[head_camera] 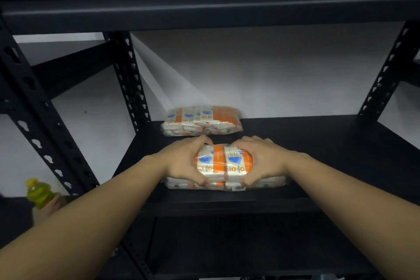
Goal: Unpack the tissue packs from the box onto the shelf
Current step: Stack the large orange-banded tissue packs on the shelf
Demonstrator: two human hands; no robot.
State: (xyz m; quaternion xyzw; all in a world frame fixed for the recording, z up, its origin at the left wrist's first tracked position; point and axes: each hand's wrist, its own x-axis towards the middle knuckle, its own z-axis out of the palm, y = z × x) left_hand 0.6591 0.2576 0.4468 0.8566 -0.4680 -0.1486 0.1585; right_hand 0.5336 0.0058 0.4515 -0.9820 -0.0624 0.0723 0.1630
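An orange-and-white tissue pack (pixel 223 161) lies near the front of the black shelf board (pixel 318 143). My left hand (pixel 184 161) grips its left end, fingers curled over the top and thumb at the front. My right hand (pixel 263 159) grips its right end the same way. The pack's lower edge spreads out beneath both hands. A second tissue pack (pixel 201 120) lies flat further back, close to the wall. The box is not in view.
Black perforated uprights (pixel 129 79) (pixel 384 70) frame the shelf, and another black shelf (pixel 204 7) runs overhead. A yellow-green bottle (pixel 37 192) stands on a neighbouring shelf at the lower left. A white wall is behind.
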